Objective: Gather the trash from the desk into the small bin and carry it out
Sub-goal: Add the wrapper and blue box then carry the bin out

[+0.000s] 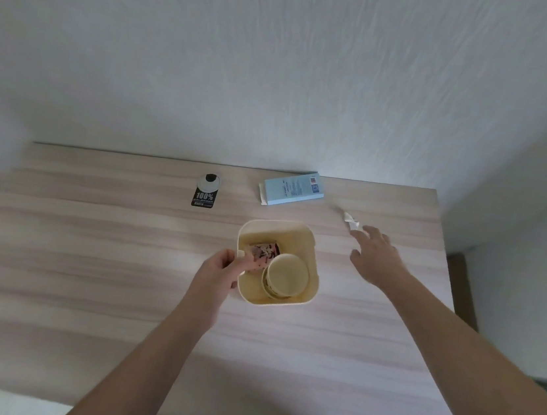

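A small cream bin [278,263] stood near the middle of a pale wood-grain worktop [85,270], its mouth open toward the camera. Inside lay a round cream paper cup [286,275] on its side. A person's left hand [219,271] held a pink-and-dark patterned wrapper [261,255] over the bin's left rim, the fingers [241,263] clamped on the wrapper's near end while its far end hung inside the bin.

To the right of the bin, the right hand [376,256] reached across the worktop with fingers spread apart and holding nothing, the fingertips just beside a crumpled white scrap of paper [351,221] that lay on the surface. Behind the bin, near the back edge against the wall, a light blue carton [291,188] lay flat at a slant. Well to the left of it rested a black tag printed "100%" [205,192] with a round white-and-black top. Both bare forearms entered from the lower edge of the view.
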`<action>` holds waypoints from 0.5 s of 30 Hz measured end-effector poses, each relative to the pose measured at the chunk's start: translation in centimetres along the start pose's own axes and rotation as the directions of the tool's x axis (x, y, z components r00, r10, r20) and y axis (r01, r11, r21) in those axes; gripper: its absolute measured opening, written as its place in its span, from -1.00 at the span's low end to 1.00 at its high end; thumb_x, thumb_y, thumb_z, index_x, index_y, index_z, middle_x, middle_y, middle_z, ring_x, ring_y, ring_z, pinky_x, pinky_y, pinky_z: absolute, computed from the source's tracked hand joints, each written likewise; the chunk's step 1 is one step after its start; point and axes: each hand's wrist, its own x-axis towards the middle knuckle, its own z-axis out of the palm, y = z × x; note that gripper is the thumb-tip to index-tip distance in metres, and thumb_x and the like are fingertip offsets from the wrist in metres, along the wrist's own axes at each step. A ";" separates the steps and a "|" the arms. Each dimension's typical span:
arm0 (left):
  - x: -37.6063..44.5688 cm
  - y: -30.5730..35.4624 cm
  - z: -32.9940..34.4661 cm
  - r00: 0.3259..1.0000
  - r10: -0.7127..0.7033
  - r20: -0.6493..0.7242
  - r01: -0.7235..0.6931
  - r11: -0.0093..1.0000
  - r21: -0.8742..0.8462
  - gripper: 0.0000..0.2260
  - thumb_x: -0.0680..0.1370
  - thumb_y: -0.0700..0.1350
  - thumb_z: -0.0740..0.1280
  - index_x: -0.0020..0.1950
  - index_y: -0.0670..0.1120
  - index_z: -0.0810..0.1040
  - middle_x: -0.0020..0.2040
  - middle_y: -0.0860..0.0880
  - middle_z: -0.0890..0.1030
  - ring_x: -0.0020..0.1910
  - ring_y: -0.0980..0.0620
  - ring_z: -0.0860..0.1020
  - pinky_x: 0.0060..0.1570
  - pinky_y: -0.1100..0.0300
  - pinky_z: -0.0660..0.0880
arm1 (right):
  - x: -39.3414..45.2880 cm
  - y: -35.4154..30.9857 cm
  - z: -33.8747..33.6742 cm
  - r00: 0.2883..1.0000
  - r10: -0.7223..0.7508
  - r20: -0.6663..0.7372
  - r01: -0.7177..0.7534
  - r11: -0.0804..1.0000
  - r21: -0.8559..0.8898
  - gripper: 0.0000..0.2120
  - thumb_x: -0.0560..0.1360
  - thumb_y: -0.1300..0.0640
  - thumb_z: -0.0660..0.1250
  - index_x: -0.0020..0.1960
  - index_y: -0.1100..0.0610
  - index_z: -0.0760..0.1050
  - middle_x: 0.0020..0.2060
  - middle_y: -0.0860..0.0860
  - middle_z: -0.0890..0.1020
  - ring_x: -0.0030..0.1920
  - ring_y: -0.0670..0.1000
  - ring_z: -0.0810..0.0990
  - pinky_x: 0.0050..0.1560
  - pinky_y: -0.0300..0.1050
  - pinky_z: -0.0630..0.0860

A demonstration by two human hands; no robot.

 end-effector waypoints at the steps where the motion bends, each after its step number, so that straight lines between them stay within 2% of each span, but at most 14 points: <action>1: 0.1 -0.1 0.2 1.000 -0.001 -0.017 0.001 1.000 -0.004 -0.42 0.18 0.20 0.47 -0.05 -0.23 0.53 -0.17 -0.12 0.52 -0.19 -0.01 0.46 -0.16 0.13 0.38 | 0.8 0.3 0.4 1.000 0.004 0.027 -0.003 1.000 -0.018 -0.51 0.57 0.08 0.19 0.49 0.03 0.25 0.50 0.11 0.21 0.43 0.21 0.25 0.35 0.15 0.31; 4: 0.3 -0.5 0.4 0.998 -0.005 -0.062 0.005 1.000 -0.007 -0.34 0.23 0.19 0.43 0.03 -0.34 0.50 -0.16 -0.11 0.54 -0.17 -0.02 0.45 -0.17 0.14 0.38 | 2.8 0.8 1.2 0.996 0.002 0.088 0.003 0.998 -0.059 -0.48 0.57 0.06 0.18 0.51 0.01 0.19 0.54 0.10 0.10 0.47 0.19 0.17 0.39 0.16 0.26; 8: 0.1 -1.0 0.7 0.994 -0.035 -0.103 0.034 0.999 -0.011 -0.47 0.27 0.14 0.43 -0.01 -0.29 0.54 -0.20 -0.09 0.58 -0.19 -0.01 0.49 -0.15 0.11 0.42 | 4.9 0.8 2.0 0.991 0.021 0.136 -0.013 0.998 -0.056 -0.49 0.59 0.15 0.13 0.52 -0.01 0.15 0.57 0.06 0.00 0.52 0.17 0.03 0.43 0.17 0.19; 10: 0.0 -1.1 0.8 0.992 -0.047 -0.120 0.044 0.999 -0.025 -0.51 0.34 0.07 0.42 0.02 -0.33 0.53 -0.19 -0.11 0.58 -0.20 -0.02 0.50 -0.15 0.11 0.44 | 5.6 0.8 2.4 0.989 0.020 0.147 -0.010 0.998 -0.065 -0.47 0.60 0.20 0.10 0.53 -0.02 0.13 0.58 0.05 -0.03 0.53 0.16 -0.03 0.44 0.19 0.17; 12: -0.1 -1.2 0.8 0.990 -0.051 -0.130 0.048 0.998 -0.026 -0.53 0.38 0.03 0.41 0.04 -0.35 0.53 -0.19 -0.10 0.59 -0.20 -0.02 0.51 -0.17 0.12 0.45 | 6.1 0.9 2.7 0.990 0.009 0.144 -0.001 0.998 -0.060 -0.40 0.57 0.28 0.11 0.55 -0.04 0.08 0.58 0.03 -0.08 0.54 0.16 -0.05 0.45 0.21 0.17; 15: -0.3 -1.0 0.8 0.989 -0.050 -0.141 0.048 0.999 -0.021 -0.46 0.30 0.09 0.44 0.02 -0.34 0.53 -0.20 -0.10 0.59 -0.20 -0.03 0.51 -0.13 0.06 0.45 | 6.4 1.1 3.0 0.992 -0.030 0.121 0.040 0.996 -0.086 -0.20 0.49 0.45 0.13 0.57 -0.09 -0.03 0.58 0.00 -0.15 0.55 0.16 -0.05 0.43 0.18 0.22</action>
